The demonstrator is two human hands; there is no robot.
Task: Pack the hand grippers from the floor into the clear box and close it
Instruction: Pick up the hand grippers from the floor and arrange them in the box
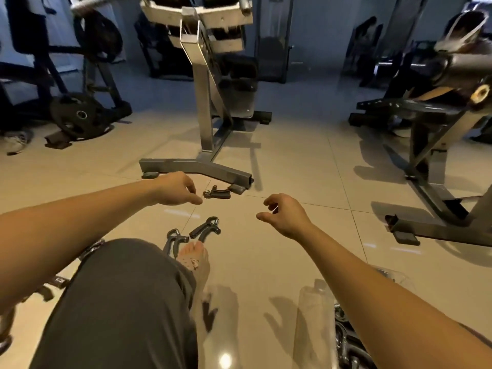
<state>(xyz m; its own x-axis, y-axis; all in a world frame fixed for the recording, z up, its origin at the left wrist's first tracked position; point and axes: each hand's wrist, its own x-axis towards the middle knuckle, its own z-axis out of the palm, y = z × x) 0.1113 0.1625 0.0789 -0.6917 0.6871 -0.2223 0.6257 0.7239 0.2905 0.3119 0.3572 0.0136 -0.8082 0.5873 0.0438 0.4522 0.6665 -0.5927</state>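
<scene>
Left hand [177, 189], fingers relaxed and empty, reaches just beside a black spring hand gripper [217, 192] lying on the beige tiled floor [292, 169] near a grey steel machine base [197, 170]. Right hand [285, 217] hovers loosely curled, holding nothing. Two more black hand grippers [205, 229] lie by the bare foot [195, 262]; the clear plastic box [316, 315], lower right, holds others.

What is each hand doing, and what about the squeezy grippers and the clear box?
left hand, empty, fingers spread, almost at the far gripper.
right hand, empty, fingers loosely curled.
far gripper, lying on the floor, untouched.
middle gripper, lying on the floor, untouched.
nearest gripper, on the floor by the foot.
clear box, holds packed grippers; lid cannot tell.
</scene>
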